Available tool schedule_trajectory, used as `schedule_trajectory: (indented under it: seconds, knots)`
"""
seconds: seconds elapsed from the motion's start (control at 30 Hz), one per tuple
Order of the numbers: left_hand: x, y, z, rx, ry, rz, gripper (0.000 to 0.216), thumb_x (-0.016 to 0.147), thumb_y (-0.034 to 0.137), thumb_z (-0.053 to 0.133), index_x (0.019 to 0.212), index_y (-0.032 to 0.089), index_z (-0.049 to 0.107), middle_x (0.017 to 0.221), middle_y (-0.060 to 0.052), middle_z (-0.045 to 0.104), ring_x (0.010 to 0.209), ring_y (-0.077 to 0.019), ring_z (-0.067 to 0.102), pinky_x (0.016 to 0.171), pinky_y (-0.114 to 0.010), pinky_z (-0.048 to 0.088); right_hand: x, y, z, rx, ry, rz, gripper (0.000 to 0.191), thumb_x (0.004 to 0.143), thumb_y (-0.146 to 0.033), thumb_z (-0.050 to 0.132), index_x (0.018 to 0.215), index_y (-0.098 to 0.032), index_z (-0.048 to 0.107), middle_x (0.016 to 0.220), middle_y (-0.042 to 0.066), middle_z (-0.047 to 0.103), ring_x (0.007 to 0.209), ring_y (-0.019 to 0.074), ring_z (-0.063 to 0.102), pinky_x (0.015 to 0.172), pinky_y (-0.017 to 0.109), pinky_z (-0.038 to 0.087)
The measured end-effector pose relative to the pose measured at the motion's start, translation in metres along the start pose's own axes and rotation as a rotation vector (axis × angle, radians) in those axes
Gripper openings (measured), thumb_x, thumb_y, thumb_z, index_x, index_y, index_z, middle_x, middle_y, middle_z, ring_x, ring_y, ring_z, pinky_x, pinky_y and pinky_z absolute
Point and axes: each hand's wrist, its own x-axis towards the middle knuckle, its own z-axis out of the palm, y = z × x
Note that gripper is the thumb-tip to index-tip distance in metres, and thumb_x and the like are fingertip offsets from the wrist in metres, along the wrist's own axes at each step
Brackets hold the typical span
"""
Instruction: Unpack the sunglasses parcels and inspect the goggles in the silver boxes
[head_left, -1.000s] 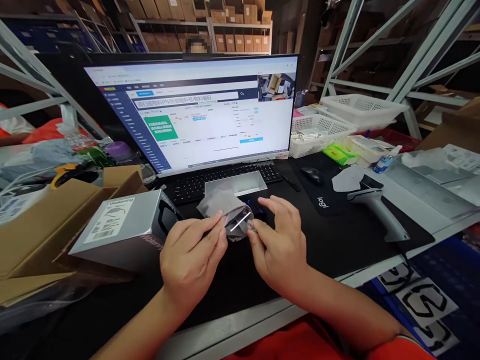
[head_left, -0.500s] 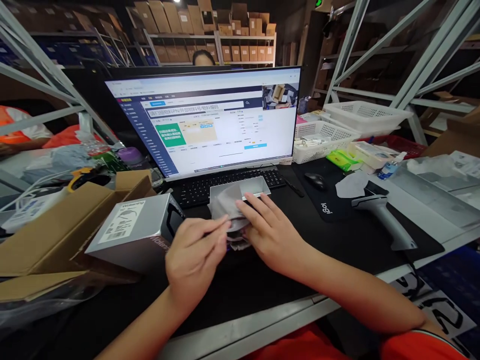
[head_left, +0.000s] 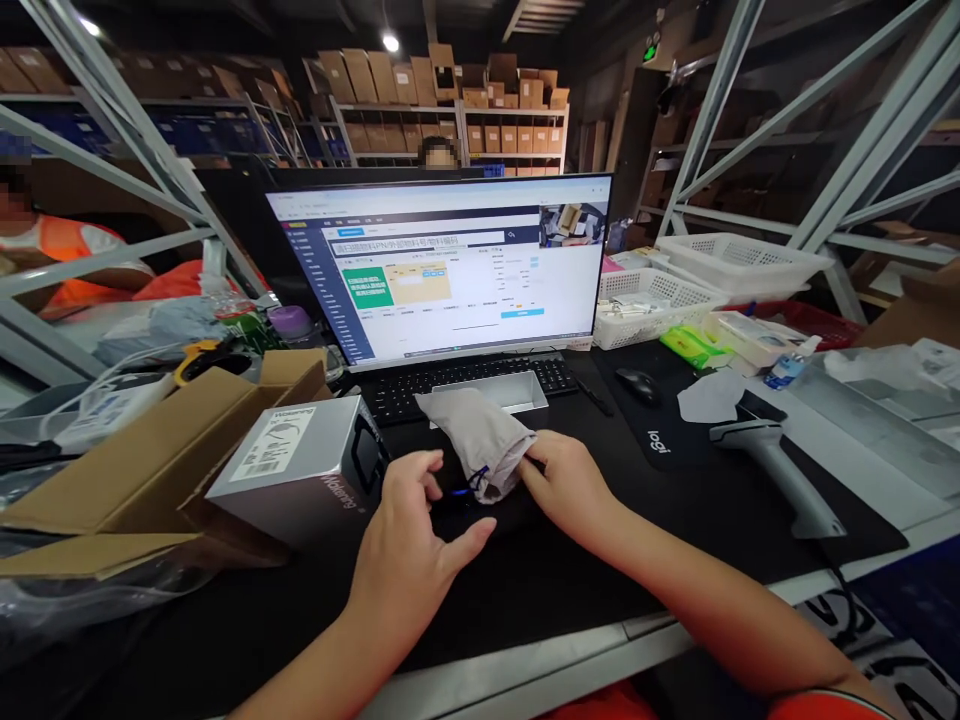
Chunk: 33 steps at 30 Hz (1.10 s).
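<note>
A grey cloth pouch (head_left: 474, 432) lies on the black desk mat (head_left: 675, 480) in front of the keyboard (head_left: 420, 392). My right hand (head_left: 568, 484) is closed on the pouch's near end, where a short blue cord shows. My left hand (head_left: 415, 548) rests on the mat just left of that end, fingers loosely apart and holding nothing. A silver product box (head_left: 294, 466) with a white label stands left of my left hand. A shallow silver tray (head_left: 525, 388) sits behind the pouch on the keyboard's front edge.
A monitor (head_left: 450, 265) stands behind the keyboard. An open cardboard box (head_left: 127, 470) lies at the left. A mouse (head_left: 637, 385), a barcode scanner (head_left: 780, 465) and white baskets (head_left: 652, 290) are to the right. A person in an orange vest (head_left: 67, 262) is at the far left.
My left hand has let go of the pouch and dropped to the mat. My right hand has slid from on top of the pouch to gripping its near end. The camera has tilted up.
</note>
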Motion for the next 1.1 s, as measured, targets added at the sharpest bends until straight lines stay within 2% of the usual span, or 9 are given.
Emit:
schedule_trajectory:
  seconds: [0.07, 0.2, 0.37, 0.5, 0.63, 0.77, 0.83, 0.93, 1.1]
  knots:
    - [-0.009, -0.003, 0.000, 0.092, -0.097, -0.010, 0.049, 0.089, 0.058, 0.063, 0.119, 0.021, 0.055, 0.092, -0.004, 0.066, 0.069, -0.0193, 0.066, 0.058, -0.030, 0.053, -0.003, 0.001, 0.000, 0.032, -0.037, 0.020, 0.018, 0.088, -0.009, 0.063, 0.079, -0.019, 0.073, 0.075, 0.002, 0.072, 0.066, 0.0154, 0.065, 0.060, 0.023, 0.042]
    - [-0.019, -0.007, 0.001, 0.135, -0.234, 0.042, 0.032, 0.094, 0.040, 0.062, 0.121, 0.024, 0.056, 0.083, 0.002, 0.069, 0.070, -0.0174, 0.069, 0.058, -0.026, 0.049, -0.006, 0.002, 0.003, 0.052, -0.093, 0.045, 0.019, 0.084, -0.009, 0.063, 0.070, -0.019, 0.072, 0.066, 0.001, 0.071, 0.056, 0.0149, 0.059, 0.054, 0.024, 0.036]
    - [-0.014, -0.004, 0.002, 0.198, -0.318, 0.031, 0.010, 0.093, 0.031, 0.063, 0.097, 0.023, 0.067, 0.075, 0.001, 0.067, 0.067, -0.0186, 0.066, 0.057, -0.027, 0.045, -0.005, 0.006, -0.004, 0.352, -0.143, 0.121, 0.022, 0.089, -0.015, 0.058, 0.081, -0.020, 0.078, 0.071, 0.000, 0.075, 0.069, 0.0199, 0.068, 0.062, 0.025, 0.046]
    - [-0.008, -0.002, 0.006, 0.136, -0.416, 0.036, 0.016, 0.090, 0.029, 0.068, 0.105, 0.024, 0.068, 0.077, 0.002, 0.070, 0.065, -0.0176, 0.066, 0.058, -0.026, 0.046, -0.011, 0.009, -0.006, 0.393, -0.190, 0.078, 0.024, 0.088, -0.014, 0.058, 0.076, -0.019, 0.079, 0.067, -0.002, 0.072, 0.066, 0.0186, 0.066, 0.064, 0.025, 0.047]
    - [-0.004, -0.007, 0.010, 0.075, -0.464, 0.156, 0.015, 0.097, 0.023, 0.056, 0.092, 0.024, 0.070, 0.082, 0.001, 0.074, 0.073, -0.0181, 0.070, 0.063, -0.027, 0.048, -0.017, 0.012, -0.011, 0.363, -0.178, 0.069, 0.026, 0.091, -0.019, 0.058, 0.073, -0.018, 0.077, 0.061, -0.002, 0.063, 0.060, 0.0149, 0.056, 0.058, 0.023, 0.039]
    - [-0.005, -0.021, -0.008, 0.063, -0.440, 0.301, 0.027, 0.103, 0.023, 0.043, 0.091, 0.021, 0.067, 0.080, -0.001, 0.072, 0.071, -0.0169, 0.069, 0.063, -0.027, 0.047, -0.015, 0.037, -0.045, 0.448, -0.449, -0.001, 0.019, 0.085, -0.035, 0.075, 0.078, -0.017, 0.080, 0.060, -0.004, 0.049, 0.059, 0.0110, 0.045, 0.057, 0.024, 0.033]
    - [-0.013, -0.028, -0.023, 0.078, -0.458, 0.384, 0.032, 0.104, 0.025, 0.040, 0.082, 0.020, 0.063, 0.071, 0.000, 0.067, 0.062, -0.0157, 0.065, 0.058, -0.027, 0.044, -0.017, 0.060, -0.069, 0.577, -0.488, 0.140, 0.031, 0.074, -0.042, 0.085, 0.094, -0.018, 0.083, 0.060, -0.005, 0.046, 0.057, 0.0096, 0.042, 0.054, 0.023, 0.031]
    - [-0.038, -0.032, -0.037, 0.056, -0.546, 0.501, 0.041, 0.106, 0.026, 0.037, 0.068, 0.022, 0.052, 0.058, 0.004, 0.058, 0.049, -0.0130, 0.056, 0.048, -0.029, 0.035, -0.025, 0.093, -0.090, 0.775, -0.326, 0.565, 0.057, 0.061, -0.045, 0.092, 0.108, -0.016, 0.080, 0.056, -0.008, 0.042, 0.047, 0.0055, 0.031, 0.045, 0.022, 0.019]
    - [-0.065, -0.023, -0.028, 0.061, -0.557, 0.526, 0.043, 0.107, 0.028, 0.032, 0.067, 0.023, 0.048, 0.057, 0.004, 0.059, 0.046, -0.0143, 0.053, 0.046, -0.032, 0.032, -0.033, 0.120, -0.084, 1.042, -0.228, 0.850, 0.049, 0.056, -0.033, 0.097, 0.098, -0.015, 0.078, 0.056, -0.010, 0.041, 0.043, 0.0012, 0.028, 0.037, 0.015, 0.019]
